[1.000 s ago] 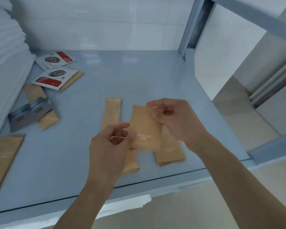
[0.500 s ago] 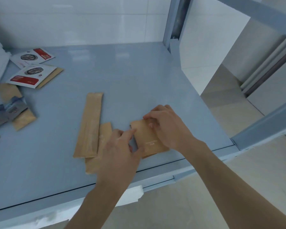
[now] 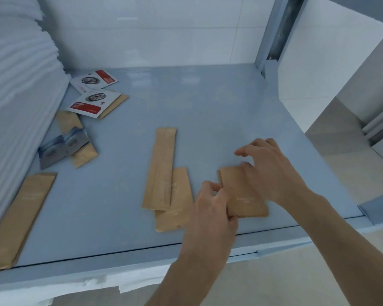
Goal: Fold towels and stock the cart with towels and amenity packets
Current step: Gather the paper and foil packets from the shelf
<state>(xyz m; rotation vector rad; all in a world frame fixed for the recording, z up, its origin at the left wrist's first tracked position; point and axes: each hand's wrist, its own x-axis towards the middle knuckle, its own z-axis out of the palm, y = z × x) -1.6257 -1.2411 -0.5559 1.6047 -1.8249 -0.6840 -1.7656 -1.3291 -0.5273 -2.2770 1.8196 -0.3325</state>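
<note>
On cart shelf (image 3: 208, 102): kraft packets (image 3: 160, 168).

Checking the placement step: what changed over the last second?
The short kraft packet went from held up above the shelf by both hands to lying on the cart shelf near its front edge. The left hand still pinches its left edge; the right hand has opened, fingers spread over its far end. The long kraft packets, red-and-white sachets and towel stack lie as before.
</note>
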